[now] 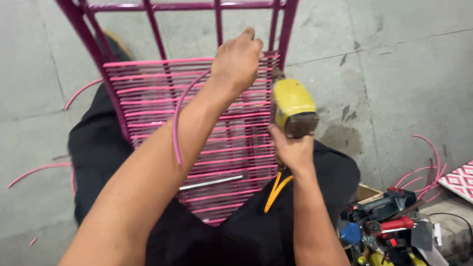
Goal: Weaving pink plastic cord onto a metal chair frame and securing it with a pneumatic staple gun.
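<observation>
A box of tools [389,224] and a patterned tile [460,180] lie on the concrete floor [394,74].

Your left hand [237,60] pinches a loose pink cord [178,116] at the chair frame [148,29], magenta metal, tilted over your lap, w/ pink cord rows strung across. Your right hand [291,150] grips a yellow drill [291,106], nose toward the frame's right rail.

Pink, magenta and yellow against grey

Your chair frame [88,34] is magenta with pink cord [162,106] strung across it; your drill [291,106] is yellow with an orange cable [276,189]. Lower right of the frame: a pink-and-white zigzag tile [460,180] and red, blue and black tools [389,229] on grey floor [404,74].
</observation>
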